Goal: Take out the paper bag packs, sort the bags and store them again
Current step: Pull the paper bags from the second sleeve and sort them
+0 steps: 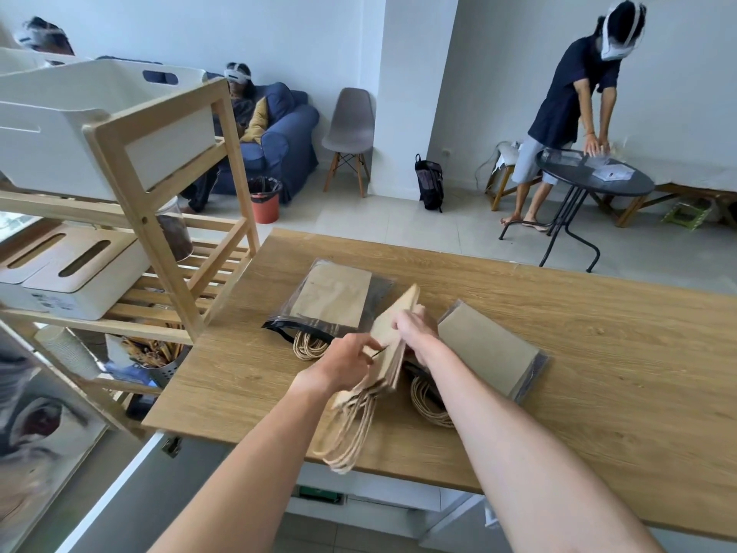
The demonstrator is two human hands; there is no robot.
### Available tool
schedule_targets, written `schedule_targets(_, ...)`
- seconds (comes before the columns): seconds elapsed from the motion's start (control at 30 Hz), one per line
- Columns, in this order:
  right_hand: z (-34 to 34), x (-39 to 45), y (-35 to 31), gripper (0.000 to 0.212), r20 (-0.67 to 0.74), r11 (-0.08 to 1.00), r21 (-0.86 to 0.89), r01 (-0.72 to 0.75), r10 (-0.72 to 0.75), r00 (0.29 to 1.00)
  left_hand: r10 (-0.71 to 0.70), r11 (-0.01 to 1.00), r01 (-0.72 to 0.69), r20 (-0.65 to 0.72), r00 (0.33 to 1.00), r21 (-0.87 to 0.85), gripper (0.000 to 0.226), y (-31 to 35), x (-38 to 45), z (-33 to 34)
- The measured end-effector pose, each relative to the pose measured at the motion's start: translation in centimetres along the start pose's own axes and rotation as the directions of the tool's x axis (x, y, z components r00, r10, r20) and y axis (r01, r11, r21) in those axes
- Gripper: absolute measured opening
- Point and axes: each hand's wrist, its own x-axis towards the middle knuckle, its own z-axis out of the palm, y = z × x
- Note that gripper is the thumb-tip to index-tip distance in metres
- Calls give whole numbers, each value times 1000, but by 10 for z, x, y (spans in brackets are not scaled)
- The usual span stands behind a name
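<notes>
Nearest the camera, rope handles [351,429] dangle over the near edge of the wooden table [598,353] from a stack of paper bags [395,341] held upright. The left hand [343,363] pinches the stack's near edge; the right hand [414,329] curls over its top. This looks like the sorting step. A plastic pack [335,301] lies far left, another pack [492,349] right. Next, the bags probably need squaring, then sliding into a pack.

Wooden shelf unit [167,217] off the table's left edge: white bin [79,113] on top, white boxes with slotted wooden lids [75,273] below. Beyond: blue sofa [279,141], grey chair [351,125], red bucket [265,201], black backpack [430,181], round black table [590,181].
</notes>
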Motion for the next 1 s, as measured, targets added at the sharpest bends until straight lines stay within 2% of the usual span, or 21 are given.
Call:
schedule_targets(0.07, -8, 9, 5, 75, -46, 1000, -15, -22, 21, 999, 6, 997, -10, 41, 999, 83, 41, -23, -2, -5)
schedule_targets(0.13, -16, 13, 9, 86, -79, 996, 34, -79, 82, 994, -62, 996, 56, 93, 994, 67, 37, -43, -6, -17)
schedule_targets(0.2, -26, 20, 17, 81, -68, 971, 183, -154, 169, 983, -103, 993, 98, 95, 990, 60, 29, -61, -10, -32)
schedule_targets(0.23, -30, 24, 21, 70, -35, 947, 264, -185, 201, 979, -99, 994, 96, 53, 994, 57, 28, -68, -11, -39)
schedule_targets(0.3, -35, 20, 20, 30, 93, 885, 361, -294, 279, 956, -70, 997, 70, -36, 997, -20, 42, -72, -12, -46)
schedule_targets(0.33, -35, 12, 16, 17, 165, 865, 370, -340, 299, 940, -33, 998, 29, -65, 997, -53, 48, -70, -13, -46)
schedule_targets(0.4, -35, 6, 16, 30, 284, 835, 390, -389, 293, 913, 43, 992, -59, -132, 990, -115, 47, -59, -13, -43)
schedule_targets(0.47, -32, -1, 14, 38, 384, 731, 474, -491, 330, 862, 86, 959, -142, -230, 970, -244, 36, -46, -11, -39)
schedule_targets(0.5, -30, -6, 12, 40, 422, 671, 507, -541, 354, 835, 71, 942, -159, -288, 955, -297, 35, -44, -8, -39)
schedule_targets(0.57, -26, -12, 11, 44, 429, 621, 525, -582, 397, 811, -10, 926, -129, -363, 932, -356, 37, -41, -4, -39)
schedule_targets(0.63, -18, -15, 11, 58, 357, 718, 490, -495, 353, 865, -73, 924, -76, -368, 927, -375, 29, -42, -2, -38)
schedule_targets(0.67, -13, -8, 16, 70, 339, 729, 510, -457, 317, 886, -89, 929, -56, -368, 926, -365, 28, -43, -2, -37)
schedule_targets(0.73, 2, 18, 31, 112, 261, 706, 595, -385, 283, 923, -104, 942, -29, -374, 921, -334, 34, -45, -1, -34)
schedule_targets(0.77, 4, 12, 29, 117, 215, 689, 641, -337, 261, 941, -118, 943, -16, -380, 918, -332, 38, -45, -2, -33)
schedule_targets(0.87, 6, -28, 5, 83, -34, 711, 693, -118, 196, 980, -163, 946, 25, -406, 899, -323, 38, -40, -2, -27)
schedule_targets(1.0, 11, -31, 2, 69, -139, 762, 646, 47, 57, 989, -250, 914, 97, -358, 900, -394, 36, -33, -2, -25)
